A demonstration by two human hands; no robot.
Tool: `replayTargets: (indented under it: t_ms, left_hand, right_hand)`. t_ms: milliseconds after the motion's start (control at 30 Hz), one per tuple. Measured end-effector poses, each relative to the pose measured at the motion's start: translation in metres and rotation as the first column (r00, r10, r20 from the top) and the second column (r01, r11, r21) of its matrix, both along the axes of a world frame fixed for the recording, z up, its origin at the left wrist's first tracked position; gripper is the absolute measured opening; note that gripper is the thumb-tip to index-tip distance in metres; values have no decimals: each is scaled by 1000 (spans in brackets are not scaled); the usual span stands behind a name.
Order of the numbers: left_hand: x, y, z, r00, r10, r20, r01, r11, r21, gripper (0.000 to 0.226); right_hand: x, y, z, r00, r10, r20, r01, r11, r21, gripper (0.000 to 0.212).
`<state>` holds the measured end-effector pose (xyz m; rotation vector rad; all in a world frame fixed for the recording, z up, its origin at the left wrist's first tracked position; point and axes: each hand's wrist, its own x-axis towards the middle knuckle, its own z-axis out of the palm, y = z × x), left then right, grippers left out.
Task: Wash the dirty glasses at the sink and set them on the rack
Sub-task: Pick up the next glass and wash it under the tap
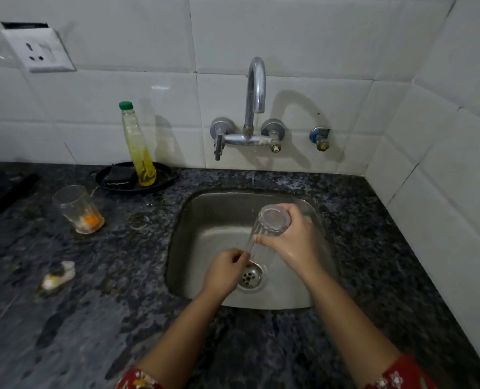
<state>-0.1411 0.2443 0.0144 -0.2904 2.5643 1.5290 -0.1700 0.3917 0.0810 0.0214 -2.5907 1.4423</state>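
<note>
Right hand (292, 240) gripped a clear glass (272, 221) mouth-down over the sink (202, 220), likely so it drained. Left hand (227, 266) curled at its rim, grip unclear. A second glass (77, 209), dirty, sat on the counter (261, 346).

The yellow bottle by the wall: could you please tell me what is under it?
A black dish holds the bottle, with a dark scrubber beside it. The bottle's base hides the dish beneath it.

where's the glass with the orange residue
In the head view, the dirty glass stands on the granite counter, left of the sink and in front of the black tray with the green-capped bottle.
</note>
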Motion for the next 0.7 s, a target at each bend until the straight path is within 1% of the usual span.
replayTargets:
  t_ms: [100, 167, 200, 233, 267, 300, 333, 400, 467, 500, 533, 567, 600, 700]
  left_hand:
    - [6, -8, -8, 999, -14, 44, 16, 999, -36, 21]
    - [7, -15, -3, 998, -11, 54, 13, 999, -29, 17]
    - [7, -19, 2, 999, 2, 47, -2, 1000, 4, 17]
    - [7, -24, 7, 999, 26, 38, -29, 996, 90, 17]
    - [7, -30, 14, 998, 55, 39, -62, 976, 208, 17]
    - [8, -38, 20, 995, 86, 52, -98, 942, 320, 17]
    - [8, -47, 26, 989, 125, 72, -144, 899, 413, 18]
    - [9, -72, 36, 966, 240, 98, -254, 798, 547, 20]
    - [8, -106, 47, 934, 345, 97, -323, 694, 644, 21]
    - [8, -126, 55, 921, 379, 90, -335, 651, 681, 21]
    - [8, -148, 64, 911, 404, 79, -339, 628, 701, 21]
    - [8, -171, 73, 903, 425, 64, -339, 613, 713, 21]
    - [8, -195, 80, 893, 447, 47, -341, 605, 720, 21]
    - [8, -275, 96, 839, 545, 4, -378, 577, 724, 22]
  right_hand:
    - [3, -1, -18, 999, 17, 41, -16, 1000, -22, 68]
    - [2, -1, -22, 997, -9, 77, 17, 994, -106, 67]
    - [0, -2, -21, 996, -22, 86, 37, 983, -179, 65]
    - [-2, -3, -20, 994, -42, 99, 68, 960, -271, 62]
    - [-3, -6, -20, 990, -69, 124, 111, 923, -369, 58]
    - [-5, -11, -19, 980, -94, 175, 168, 867, -469, 53]
    - [-6, -16, -18, 963, -96, 251, 228, 785, -576, 48]
    - [-9, -33, -15, 911, 1, 412, 336, 576, -745, 34]
    - [-10, -60, -9, 867, 125, 483, 398, 410, -821, 17]
    - [-11, -78, -6, 858, 165, 487, 414, 341, -844, 11]
    - [-12, -98, -2, 854, 194, 484, 423, 284, -861, 9]
    - [-14, -120, 2, 851, 215, 479, 428, 242, -871, 8]
    - [-16, -143, 6, 852, 232, 470, 424, 220, -878, 8]
    - [-28, -218, 24, 857, 289, 426, 377, 211, -902, 7]
